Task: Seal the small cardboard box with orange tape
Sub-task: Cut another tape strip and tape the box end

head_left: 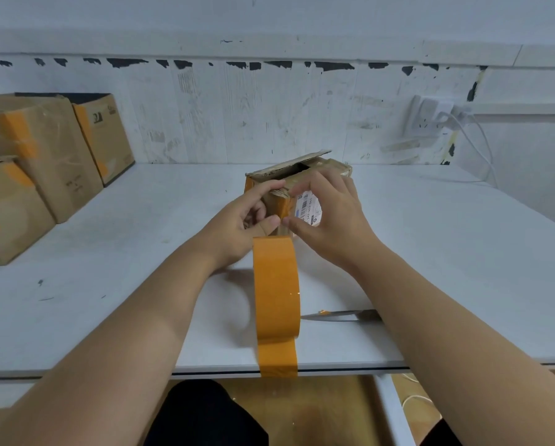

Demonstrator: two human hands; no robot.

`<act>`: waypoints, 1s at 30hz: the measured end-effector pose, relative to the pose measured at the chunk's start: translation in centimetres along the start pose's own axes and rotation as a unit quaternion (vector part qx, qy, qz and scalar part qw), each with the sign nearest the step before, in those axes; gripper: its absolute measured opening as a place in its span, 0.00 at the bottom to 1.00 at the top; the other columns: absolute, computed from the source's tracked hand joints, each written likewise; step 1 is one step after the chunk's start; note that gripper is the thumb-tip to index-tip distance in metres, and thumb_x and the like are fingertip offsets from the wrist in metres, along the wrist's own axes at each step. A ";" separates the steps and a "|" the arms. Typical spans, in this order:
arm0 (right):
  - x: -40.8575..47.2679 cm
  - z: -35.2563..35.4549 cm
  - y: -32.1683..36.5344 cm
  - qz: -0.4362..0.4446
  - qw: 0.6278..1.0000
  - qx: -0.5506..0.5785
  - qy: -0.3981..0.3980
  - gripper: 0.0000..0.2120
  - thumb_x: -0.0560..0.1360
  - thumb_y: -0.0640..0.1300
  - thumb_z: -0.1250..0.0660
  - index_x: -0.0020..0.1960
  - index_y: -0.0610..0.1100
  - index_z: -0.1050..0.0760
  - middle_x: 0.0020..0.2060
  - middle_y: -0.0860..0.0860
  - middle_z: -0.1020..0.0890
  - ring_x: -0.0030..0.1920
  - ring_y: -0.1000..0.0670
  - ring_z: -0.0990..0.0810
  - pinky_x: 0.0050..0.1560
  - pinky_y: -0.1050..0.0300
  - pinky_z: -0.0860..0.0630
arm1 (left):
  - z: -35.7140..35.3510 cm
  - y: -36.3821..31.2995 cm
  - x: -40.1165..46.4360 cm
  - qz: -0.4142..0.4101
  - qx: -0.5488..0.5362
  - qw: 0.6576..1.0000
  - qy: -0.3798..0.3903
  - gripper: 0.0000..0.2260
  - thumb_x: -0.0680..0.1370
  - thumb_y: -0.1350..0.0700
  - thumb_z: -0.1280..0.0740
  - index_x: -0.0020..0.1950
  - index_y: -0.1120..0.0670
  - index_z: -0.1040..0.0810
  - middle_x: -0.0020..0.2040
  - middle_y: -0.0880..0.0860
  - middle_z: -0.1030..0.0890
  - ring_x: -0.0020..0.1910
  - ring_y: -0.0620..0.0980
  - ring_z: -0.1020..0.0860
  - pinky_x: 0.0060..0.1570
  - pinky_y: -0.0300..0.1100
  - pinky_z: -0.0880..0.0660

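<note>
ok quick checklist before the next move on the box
1. Box held by both hands: ok, left hand and right hand are on its near face.
2. Tape on box: ok, strip runs from near face to table edge.
3. Top flap shut: not ok, it gapes at the back.
4. Cutter in reach: ok, by the right forearm.
5. Tape roll located: cannot tell.
</note>
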State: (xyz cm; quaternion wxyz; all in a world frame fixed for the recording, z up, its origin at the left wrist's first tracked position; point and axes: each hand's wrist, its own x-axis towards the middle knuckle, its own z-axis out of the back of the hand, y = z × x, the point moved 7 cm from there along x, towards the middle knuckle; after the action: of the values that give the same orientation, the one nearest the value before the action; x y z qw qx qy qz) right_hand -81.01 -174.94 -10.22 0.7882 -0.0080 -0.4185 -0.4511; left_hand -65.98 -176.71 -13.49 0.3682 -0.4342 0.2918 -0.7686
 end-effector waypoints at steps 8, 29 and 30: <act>0.1 0.1 0.0 -0.014 1.000 0.017 -0.003 0.13 0.69 0.50 0.28 0.52 0.51 0.25 0.54 0.55 0.26 0.56 0.50 0.31 0.57 0.59 0.37 | 0.1 0.3 0.4 -0.004 -0.009 0.999 -0.041 0.19 0.80 0.60 0.36 0.66 0.42 0.28 0.36 0.48 0.33 0.38 0.44 0.31 0.45 0.40 0.29; 0.5 0.6 0.3 -0.015 0.998 0.040 -0.043 0.03 0.75 0.43 0.32 0.48 0.45 0.21 0.49 0.51 0.21 0.54 0.46 0.26 0.56 0.59 0.35 | 0.0 0.2 1.3 -0.030 -0.010 0.994 -0.102 0.12 0.80 0.56 0.36 0.57 0.39 0.24 0.33 0.53 0.32 0.34 0.46 0.30 0.40 0.36 0.27; 0.5 0.6 0.4 -0.015 0.998 0.040 -0.043 0.03 0.75 0.42 0.32 0.48 0.45 0.21 0.49 0.51 0.21 0.53 0.47 0.26 0.55 0.59 0.35 | 0.1 0.2 1.3 -0.031 -0.009 0.994 -0.103 0.12 0.80 0.56 0.36 0.58 0.39 0.24 0.33 0.53 0.32 0.35 0.46 0.30 0.40 0.35 0.27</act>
State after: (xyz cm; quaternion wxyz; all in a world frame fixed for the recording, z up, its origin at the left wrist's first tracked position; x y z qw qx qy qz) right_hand -81.02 -174.81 -9.38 0.7623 0.0098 -0.4699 -0.4450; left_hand -66.33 -177.88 -13.00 0.3686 -0.5235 0.2456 -0.7279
